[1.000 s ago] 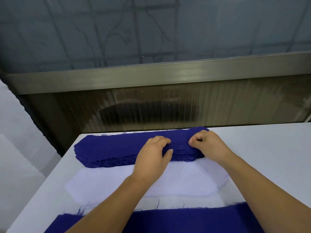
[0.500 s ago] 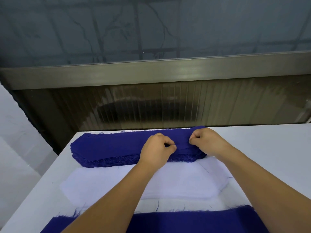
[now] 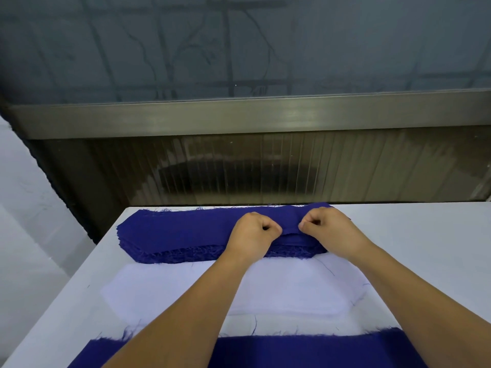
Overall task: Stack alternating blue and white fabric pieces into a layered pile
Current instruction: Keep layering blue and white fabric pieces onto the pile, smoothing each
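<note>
A thick stack of blue fabric pieces (image 3: pixel 180 232) lies along the far edge of the white table (image 3: pixel 425 240). My left hand (image 3: pixel 252 235) and my right hand (image 3: pixel 329 227) rest on its right part, both pinching the top blue piece (image 3: pixel 291 224) so a small fold rises between them. A stack of white fabric pieces (image 3: pixel 287 290) lies nearer to me, partly under my forearms. At the near edge a blue piece (image 3: pixel 305 351) tops a layered pile, with a white edge showing behind it.
A metal ledge (image 3: pixel 239 115) and a dark ribbed panel (image 3: pixel 265 168) rise right behind the table. The table's left edge (image 3: pixel 79 277) drops off to a pale floor. Bare table surface extends to the right.
Both hands have closed from loose fingers into pinches on the top blue piece and drawn slightly together. The view has shifted a little.
</note>
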`<act>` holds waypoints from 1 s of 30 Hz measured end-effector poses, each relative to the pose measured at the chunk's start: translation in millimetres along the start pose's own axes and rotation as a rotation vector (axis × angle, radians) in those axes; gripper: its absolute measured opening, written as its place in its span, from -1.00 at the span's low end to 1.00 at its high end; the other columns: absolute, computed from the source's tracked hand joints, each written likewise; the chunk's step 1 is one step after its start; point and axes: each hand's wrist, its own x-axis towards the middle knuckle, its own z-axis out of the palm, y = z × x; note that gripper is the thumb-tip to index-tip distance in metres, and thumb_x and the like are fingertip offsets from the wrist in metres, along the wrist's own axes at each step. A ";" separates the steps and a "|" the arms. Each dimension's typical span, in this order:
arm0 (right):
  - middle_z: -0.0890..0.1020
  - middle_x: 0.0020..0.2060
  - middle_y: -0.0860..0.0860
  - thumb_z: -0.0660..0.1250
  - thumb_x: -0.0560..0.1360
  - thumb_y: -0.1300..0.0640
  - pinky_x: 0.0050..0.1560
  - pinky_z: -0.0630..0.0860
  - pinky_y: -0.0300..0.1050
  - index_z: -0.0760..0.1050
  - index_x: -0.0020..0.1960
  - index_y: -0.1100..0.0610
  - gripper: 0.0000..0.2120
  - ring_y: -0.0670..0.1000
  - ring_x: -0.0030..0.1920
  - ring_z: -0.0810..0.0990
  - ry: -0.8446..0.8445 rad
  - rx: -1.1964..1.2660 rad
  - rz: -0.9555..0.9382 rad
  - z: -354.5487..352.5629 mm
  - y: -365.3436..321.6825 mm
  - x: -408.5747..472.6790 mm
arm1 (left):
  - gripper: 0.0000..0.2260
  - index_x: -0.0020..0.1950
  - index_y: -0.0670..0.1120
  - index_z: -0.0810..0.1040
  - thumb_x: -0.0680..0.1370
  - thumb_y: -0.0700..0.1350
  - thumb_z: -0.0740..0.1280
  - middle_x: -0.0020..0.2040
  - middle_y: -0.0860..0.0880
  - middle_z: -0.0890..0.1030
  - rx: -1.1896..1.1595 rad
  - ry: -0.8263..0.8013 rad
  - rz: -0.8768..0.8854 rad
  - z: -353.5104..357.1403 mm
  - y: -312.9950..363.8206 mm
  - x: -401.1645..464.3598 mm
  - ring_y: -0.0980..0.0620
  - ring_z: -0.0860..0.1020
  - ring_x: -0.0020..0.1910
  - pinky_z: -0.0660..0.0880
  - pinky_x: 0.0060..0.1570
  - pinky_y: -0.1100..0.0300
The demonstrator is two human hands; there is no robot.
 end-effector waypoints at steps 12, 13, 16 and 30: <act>0.56 -0.21 -0.11 0.28 0.55 -0.08 -0.24 0.38 -0.27 0.54 -0.21 -0.01 -0.78 -0.12 -0.20 0.52 0.019 0.012 -0.078 0.8 -0.1 -7.0 | -0.85 -0.03 -0.05 0.67 0.58 -0.11 0.30 -0.14 0.12 0.63 -0.027 -0.014 -0.037 -1.6 -0.6 1.7 0.18 0.56 -0.16 0.38 -0.27 0.49; 0.57 -0.17 -0.12 0.30 0.54 -0.07 -0.19 0.41 -0.26 0.57 -0.16 -0.01 -0.81 -0.12 -0.16 0.53 0.036 -0.021 -0.107 1.5 1.5 -7.6 | -0.85 -0.04 -0.06 0.67 0.59 -0.12 0.29 -0.13 0.10 0.63 -0.024 -0.013 -0.041 -1.5 -0.6 2.1 0.17 0.56 -0.16 0.38 -0.28 0.48; 0.56 -0.16 -0.11 0.27 0.57 0.02 -0.11 0.45 -0.20 0.57 -0.13 0.01 -0.84 -0.09 -0.13 0.52 0.126 -0.158 -0.188 5.1 7.3 -7.1 | -0.86 -0.03 -0.05 0.66 0.59 -0.13 0.29 -0.11 0.10 0.62 -0.033 -0.016 -0.050 -2.1 -1.1 1.2 0.19 0.55 -0.16 0.36 -0.28 0.51; 0.57 -0.11 -0.11 0.38 0.48 0.21 -0.14 0.40 -0.38 0.51 -0.13 -0.03 -0.86 -0.14 -0.09 0.54 0.110 0.060 -0.164 11.6 11.8 -4.6 | -0.92 -0.19 0.01 0.61 0.47 -0.14 0.45 -0.19 0.08 0.61 -0.243 -0.007 -0.203 -9.3 4.4 1.5 0.13 0.56 -0.16 0.42 -0.28 0.35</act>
